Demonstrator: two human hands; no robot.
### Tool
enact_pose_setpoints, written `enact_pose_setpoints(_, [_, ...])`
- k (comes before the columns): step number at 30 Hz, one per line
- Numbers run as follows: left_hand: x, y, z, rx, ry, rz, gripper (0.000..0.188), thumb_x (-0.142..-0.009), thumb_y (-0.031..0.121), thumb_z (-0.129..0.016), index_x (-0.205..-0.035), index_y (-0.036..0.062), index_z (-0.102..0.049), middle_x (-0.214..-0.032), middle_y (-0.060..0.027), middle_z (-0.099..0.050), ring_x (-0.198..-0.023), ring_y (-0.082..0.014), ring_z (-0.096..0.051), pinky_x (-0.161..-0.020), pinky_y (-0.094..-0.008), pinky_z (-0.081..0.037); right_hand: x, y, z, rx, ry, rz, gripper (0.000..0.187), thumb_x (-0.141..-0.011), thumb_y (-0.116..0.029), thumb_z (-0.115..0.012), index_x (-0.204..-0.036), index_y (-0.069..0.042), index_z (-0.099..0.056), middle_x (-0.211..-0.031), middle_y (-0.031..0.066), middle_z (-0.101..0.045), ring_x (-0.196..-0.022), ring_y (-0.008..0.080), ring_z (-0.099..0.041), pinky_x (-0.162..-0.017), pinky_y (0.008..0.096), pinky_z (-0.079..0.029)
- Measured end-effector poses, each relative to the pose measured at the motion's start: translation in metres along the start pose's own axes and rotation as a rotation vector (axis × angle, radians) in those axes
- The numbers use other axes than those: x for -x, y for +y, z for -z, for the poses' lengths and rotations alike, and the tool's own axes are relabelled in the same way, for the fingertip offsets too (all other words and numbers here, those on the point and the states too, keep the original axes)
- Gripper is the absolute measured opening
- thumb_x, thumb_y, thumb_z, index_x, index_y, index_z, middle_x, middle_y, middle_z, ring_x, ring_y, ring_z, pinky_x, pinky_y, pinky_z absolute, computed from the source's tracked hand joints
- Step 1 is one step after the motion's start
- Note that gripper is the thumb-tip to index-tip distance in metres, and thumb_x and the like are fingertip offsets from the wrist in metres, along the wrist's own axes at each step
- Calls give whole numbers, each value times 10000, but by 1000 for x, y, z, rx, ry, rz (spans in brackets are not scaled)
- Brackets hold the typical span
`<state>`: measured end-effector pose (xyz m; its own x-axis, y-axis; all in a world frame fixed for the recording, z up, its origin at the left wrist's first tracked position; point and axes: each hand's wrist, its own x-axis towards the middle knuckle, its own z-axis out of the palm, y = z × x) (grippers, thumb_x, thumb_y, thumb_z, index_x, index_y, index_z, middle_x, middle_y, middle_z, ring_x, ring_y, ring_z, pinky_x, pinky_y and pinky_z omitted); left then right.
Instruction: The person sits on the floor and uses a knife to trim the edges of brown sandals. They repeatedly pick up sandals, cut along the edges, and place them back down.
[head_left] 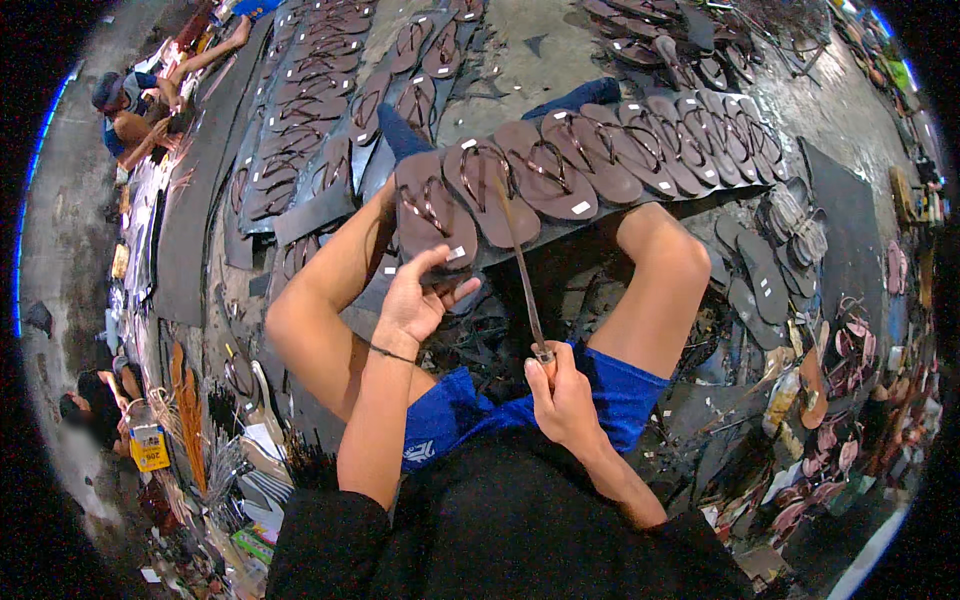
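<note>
My right hand (565, 395) is wrapped round the handle of a long, narrow-bladed knife (526, 282). The blade points away from me, and its far part overlaps the second sandal (488, 195) from the left. At the near edge of the leftmost brown flip-flop sandal (432, 215), my left hand (420, 305) is open, palm turned up and fingers apart. Whether its fingertips touch that sole is hard to tell. The row of brown sandals (590, 160) with shiny straps and small white stickers lies side by side on a dark sheet (545, 236), across my legs.
More sandals (310, 95) lie in rows at the far left, with others heaped (650, 40) at the far right. Dark sole pieces (755, 275) and piled scraps (830, 420) lie to my right. Another person (135, 115) sits at the far left beside long dark sheets (205, 190).
</note>
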<state>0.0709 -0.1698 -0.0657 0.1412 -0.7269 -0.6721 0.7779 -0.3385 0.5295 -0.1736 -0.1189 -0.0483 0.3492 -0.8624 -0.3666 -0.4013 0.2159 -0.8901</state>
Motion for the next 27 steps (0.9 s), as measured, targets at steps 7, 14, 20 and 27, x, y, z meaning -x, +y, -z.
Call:
enact_pose_setpoints(7, [-7,13,-29,-181,77,-148,247,-895,224,-625,-1102,93,-595,-1053,-43,-651,-936,-188,-641,-754,-365,-569,-17,7,-12,111,-14,24,290,-943,-244,-518,-1075,0,-432,-746,228,-622,-715,436,-619,-604,503,-479])
enact_pose_setpoints(14, [-5,-19,-17,59,74,-166,219,-913,201,-599,-1095,78,-599,-1034,-30,-651,-909,-163,-644,-705,-311,-583,-60,-7,-6,283,-75,9,286,-944,-259,-507,-991,-1,-394,-728,245,-624,-720,469,-599,-614,542,-473])
enact_pose_setpoints(20, [-8,-36,-7,244,54,-92,276,-905,188,-613,-1144,61,-556,-1026,-51,-650,-863,-177,-670,-662,-304,-604,-103,-1,-17,317,-34,78,292,-935,-264,-517,-1014,9,-448,-772,261,-631,-740,467,-603,-638,532,-481])
enact_pose_setpoints(27, [-13,-41,-2,420,-42,-27,248,-925,186,-572,-1120,33,-578,-1009,-103,-667,-836,-218,-682,-639,-285,-612,-164,35,-26,368,-173,164,367,-790,-162,-636,-1105,15,-571,-962,288,-612,-967,468,-565,-871,502,-454])
